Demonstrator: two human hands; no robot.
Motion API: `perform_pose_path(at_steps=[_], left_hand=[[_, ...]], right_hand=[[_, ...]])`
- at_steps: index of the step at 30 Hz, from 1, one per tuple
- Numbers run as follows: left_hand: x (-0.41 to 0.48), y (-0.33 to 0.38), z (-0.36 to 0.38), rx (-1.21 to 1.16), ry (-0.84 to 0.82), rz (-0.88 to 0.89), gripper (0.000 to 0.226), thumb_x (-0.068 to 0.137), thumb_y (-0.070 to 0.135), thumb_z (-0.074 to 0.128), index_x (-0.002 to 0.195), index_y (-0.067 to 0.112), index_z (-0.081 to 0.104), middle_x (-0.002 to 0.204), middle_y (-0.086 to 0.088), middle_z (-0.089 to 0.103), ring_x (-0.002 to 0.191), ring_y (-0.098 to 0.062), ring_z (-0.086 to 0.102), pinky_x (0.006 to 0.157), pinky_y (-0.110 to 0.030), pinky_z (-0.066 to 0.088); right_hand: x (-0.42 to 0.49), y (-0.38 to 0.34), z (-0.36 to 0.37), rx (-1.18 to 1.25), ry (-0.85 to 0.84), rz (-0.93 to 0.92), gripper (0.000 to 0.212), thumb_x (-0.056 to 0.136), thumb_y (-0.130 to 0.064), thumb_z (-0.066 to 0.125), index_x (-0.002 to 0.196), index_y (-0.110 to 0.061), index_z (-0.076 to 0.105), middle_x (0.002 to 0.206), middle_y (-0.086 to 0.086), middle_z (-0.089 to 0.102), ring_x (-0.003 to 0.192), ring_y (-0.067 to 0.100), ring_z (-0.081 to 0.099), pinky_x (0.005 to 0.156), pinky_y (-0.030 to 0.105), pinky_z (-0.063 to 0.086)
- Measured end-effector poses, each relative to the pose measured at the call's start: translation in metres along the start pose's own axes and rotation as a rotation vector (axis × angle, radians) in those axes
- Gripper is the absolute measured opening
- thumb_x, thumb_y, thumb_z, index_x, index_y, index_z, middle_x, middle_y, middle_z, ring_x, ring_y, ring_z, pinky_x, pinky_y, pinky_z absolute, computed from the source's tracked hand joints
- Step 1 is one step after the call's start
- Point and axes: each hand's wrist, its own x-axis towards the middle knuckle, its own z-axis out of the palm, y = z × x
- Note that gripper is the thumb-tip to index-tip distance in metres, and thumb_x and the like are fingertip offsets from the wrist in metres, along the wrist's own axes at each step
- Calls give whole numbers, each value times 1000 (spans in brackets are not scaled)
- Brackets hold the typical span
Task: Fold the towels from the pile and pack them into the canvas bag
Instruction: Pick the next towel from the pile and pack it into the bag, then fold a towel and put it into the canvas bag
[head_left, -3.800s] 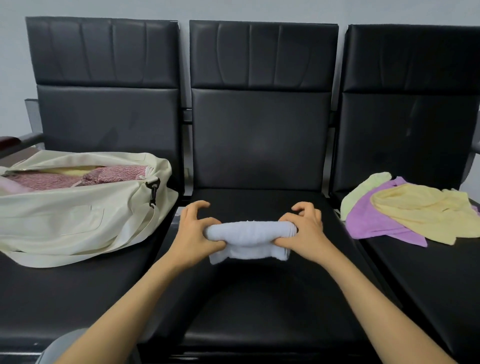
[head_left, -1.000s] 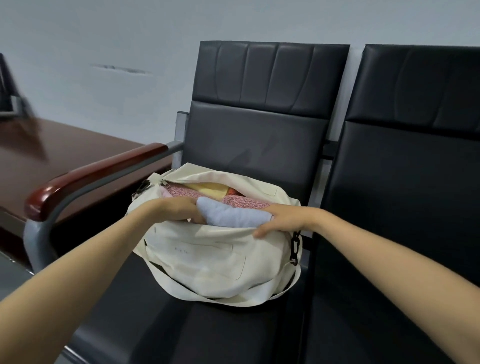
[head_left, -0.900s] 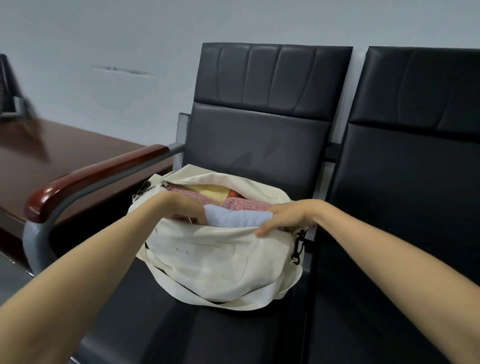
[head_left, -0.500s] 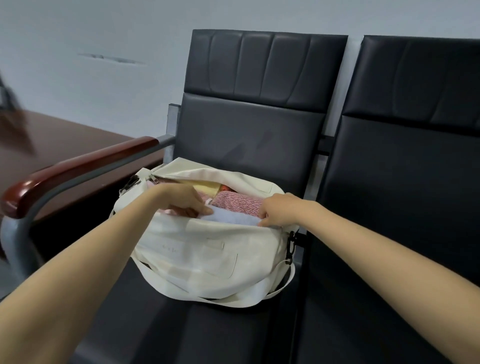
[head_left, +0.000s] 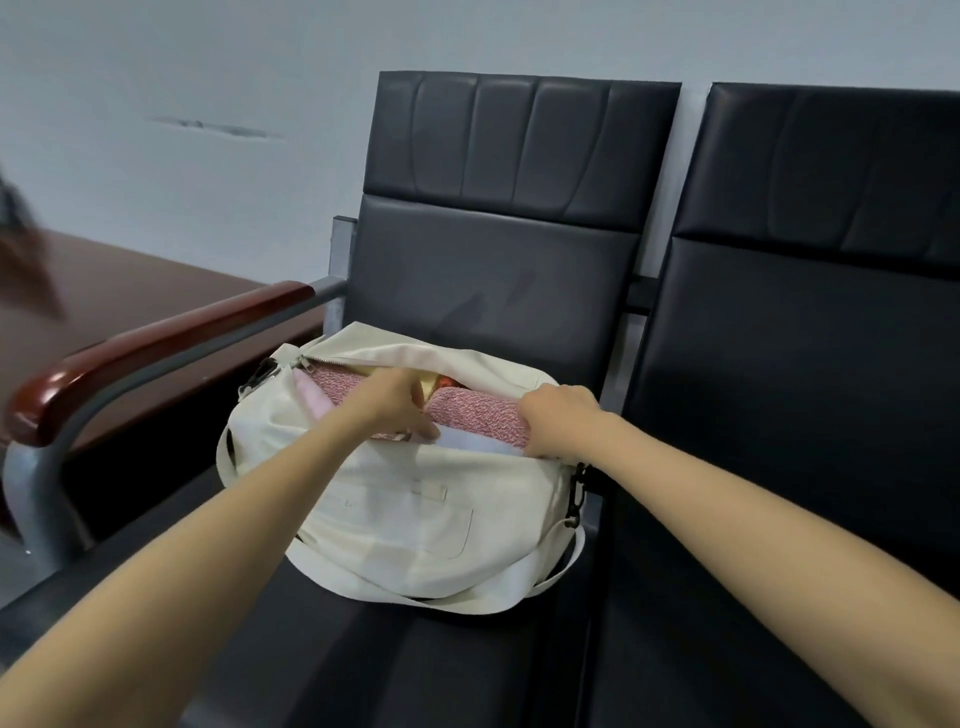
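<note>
While the brown wooden table (head_left: 119, 291) sat off at the far left, the action was all on the chairs. Next came the red-brown armrest (head_left: 156, 338) on its grey metal frame, and just beside it the left black chair (head_left: 493, 260), with the canvas bag (head_left: 415, 514) resting on its seat, zip wide open, its strap (head_left: 457, 603) looped along the front. Inside, at the left end, a light pink towel (head_left: 310, 400) lay tucked against the bag's wall.

And there was the left hand (head_left: 395, 405), reaching into the opening, fingers bent downward with the tips at the left end of the pale blue towel (head_left: 478, 444); a grip or just a press, I could not tell. Behind that hand a yellow towel (head_left: 430, 383) peeked out, and a pink speckled towel (head_left: 478, 415) lay across the middle. The pale blue towel sat low in the bag, wedged between the speckled one and the bag's front wall, only a thin strip showing.

Over to the right hand (head_left: 556, 421): knuckles up, fingers curled down into the bag at the towel's right end, tips hidden, so whether it gripped I could not tell. Just below it hung the bag's black clip (head_left: 575, 493). Furthest right stood the second black chair (head_left: 805, 338).
</note>
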Motion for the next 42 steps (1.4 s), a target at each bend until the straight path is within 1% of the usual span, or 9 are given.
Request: perform_pose_path(at_steps=[2,4,7,16,19,24,31,37,42], left_hand=[[-7,4,-5,-208,98,26,28,71,17,82,91,8,64,86,-5,67,73,-17,59,60,-23,45],[-19,17,-5,-450,129,37,19,79,12,76,91,8,62,81,-3,65,67,-13,57,55,-15,43],[-37,47,3,-703,88,60,14,84,7,71,92,7,59,76,-3,63,71,-18,59,67,-25,51],[-113,225,71,-859,-263,228,17,87,5,67,92,13,53,80,0,58,67,-10,57,62,-21,51],[-133,282,109,-827,-396,282,18,87,9,69,95,15,54,87,-1,60,75,-11,60,69,-26,54],[-170,389,178,-792,-559,353,33,87,12,69,116,14,53,106,-3,59,90,-13,61,82,-32,54],[-207,530,269,-653,-715,491,57,87,12,67,139,13,43,131,-7,48,108,-20,56,85,-33,52],[-214,594,345,-368,-640,638,60,90,9,59,146,9,36,150,-9,37,132,-23,43,102,-25,36],[-196,606,406,88,-543,772,52,101,29,38,151,20,25,161,-6,9,148,-30,2,118,-50,9]], right_hand=[[-7,20,-1,307,22,4,15,77,-19,72,80,-23,58,86,-6,57,84,18,56,71,30,46],[-21,40,-4,519,64,5,14,81,-18,72,91,-22,63,89,-6,61,86,16,58,78,33,51],[-56,67,-8,717,186,85,15,87,-19,67,101,-21,63,95,-4,64,89,16,60,79,28,50],[-252,155,-1,845,295,351,18,90,-29,67,108,-27,63,105,-10,62,97,7,60,78,23,47],[-324,191,24,860,336,492,18,88,-28,69,105,-27,63,107,-7,64,98,10,60,75,23,47],[-455,249,70,853,362,768,37,88,-23,69,123,-20,59,121,0,58,115,19,54,98,30,40],[-578,323,127,838,329,1039,41,91,-26,65,130,-19,53,136,3,52,104,12,49,84,26,41],[-600,371,187,800,308,1181,46,93,-22,61,137,-16,48,141,7,48,127,24,47,98,31,39],[-565,407,232,754,354,1176,58,97,-18,54,149,-16,29,152,12,30,140,28,29,114,37,26]])
